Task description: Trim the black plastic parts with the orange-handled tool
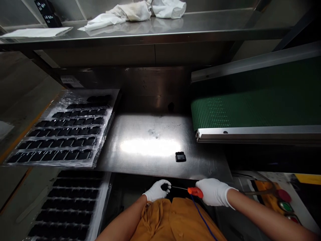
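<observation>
At the tabletop [140,167] near edge, left fingers [166,183] were curled around a black part [165,186]; right fingers [200,184] gripped an orange screwdriver [195,191].

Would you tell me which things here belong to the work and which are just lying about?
In use: left hand holding black part; right hand holding orange screwdriver; loose black part; tray of black parts.
Lying about: white cloths; green conveyor belt.
</observation>
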Motion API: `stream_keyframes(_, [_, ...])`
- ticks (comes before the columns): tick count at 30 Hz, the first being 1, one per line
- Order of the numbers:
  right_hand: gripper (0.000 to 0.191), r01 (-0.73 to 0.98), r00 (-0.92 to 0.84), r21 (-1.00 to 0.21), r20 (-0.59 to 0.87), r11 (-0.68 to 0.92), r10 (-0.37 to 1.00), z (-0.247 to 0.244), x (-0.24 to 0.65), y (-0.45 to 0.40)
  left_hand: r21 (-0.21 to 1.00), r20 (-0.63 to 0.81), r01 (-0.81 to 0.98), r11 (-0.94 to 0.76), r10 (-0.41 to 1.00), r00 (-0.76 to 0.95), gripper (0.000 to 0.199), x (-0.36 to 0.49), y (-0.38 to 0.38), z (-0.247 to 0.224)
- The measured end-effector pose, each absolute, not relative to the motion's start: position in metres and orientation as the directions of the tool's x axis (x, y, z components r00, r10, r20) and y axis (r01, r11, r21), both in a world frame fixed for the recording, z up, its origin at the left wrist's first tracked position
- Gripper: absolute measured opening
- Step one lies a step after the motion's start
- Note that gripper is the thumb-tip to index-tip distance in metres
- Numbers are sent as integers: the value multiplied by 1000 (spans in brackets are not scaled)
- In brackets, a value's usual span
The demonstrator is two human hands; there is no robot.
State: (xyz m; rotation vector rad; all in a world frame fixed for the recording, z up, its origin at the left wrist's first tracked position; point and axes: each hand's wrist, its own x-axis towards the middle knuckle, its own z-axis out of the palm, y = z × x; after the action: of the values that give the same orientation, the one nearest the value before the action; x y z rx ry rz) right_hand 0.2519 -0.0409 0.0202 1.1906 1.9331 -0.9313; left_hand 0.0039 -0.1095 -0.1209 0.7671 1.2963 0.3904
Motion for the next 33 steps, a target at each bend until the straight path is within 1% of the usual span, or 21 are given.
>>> stream_keyframes(4, [22, 908, -388, -243, -793, 341, 470, 20, 249, -44, 605, -789, 116, 787, 575, 216, 17, 0, -107, -123])
stream_keyframes(9, [22, 898, -410, -245, -768, 367, 492, 21, 241, -47, 545, -837, 143, 826, 527, 149, 25, -4, -101, -126])
stream_keyframes(13, [21, 903, -388, -220, -785, 368, 482, 20, 240, -47, 520, -854, 159, 839, 508, 110, 19, 0, -98, -130])
stream_keyframes(16, [22, 905, -380, -213, -793, 368, 477, 19, 242, -47, 492, -870, 97, 865, 483, 102, 16, 1, -99, -130])
stream_keyframes(18, [23, 904, -383, -215, -790, 368, 478, 19, 242, -47, 446, -891, 17, 895, 442, 102, 15, 1, -99, -127])
stream_keyframes(20, [23, 902, -389, -217, -783, 372, 485, 19, 241, -47, 379, -916, -99, 920, 388, 104, 22, 0, -100, -122])
stream_keyframes(22, [24, 899, -397, -221, -774, 378, 492, 20, 239, -48, 290, -940, -242, 926, 323, 109, 30, -3, -98, -115])
stream_keyframes(25, [24, 896, -406, -228, -768, 380, 495, 22, 236, -52, 132, -967, -462, 877, 216, 134, 31, -9, -95, -106])
stream_keyframes(27, [24, 898, -404, -229, -770, 376, 494, 24, 234, -55, 35, -976, -583, 812, 154, 155, 26, -12, -92, -102])
stream_keyframes(29, [23, 900, -399, -233, -778, 367, 485, 25, 232, -57, -31, -980, -677, 736, 111, 166, 16, -13, -90, -100])
stream_keyframes(32, [22, 909, -385, -239, -792, 341, 473, 28, 231, -58, -68, -984, -774, 629, 87, 157, 2, -11, -88, -98])
stream_keyframes(33, [22, 913, -382, -245, -795, 326, 472, 30, 232, -57, -74, -984, -794, 604, 83, 155, 5, -10, -88, -98])
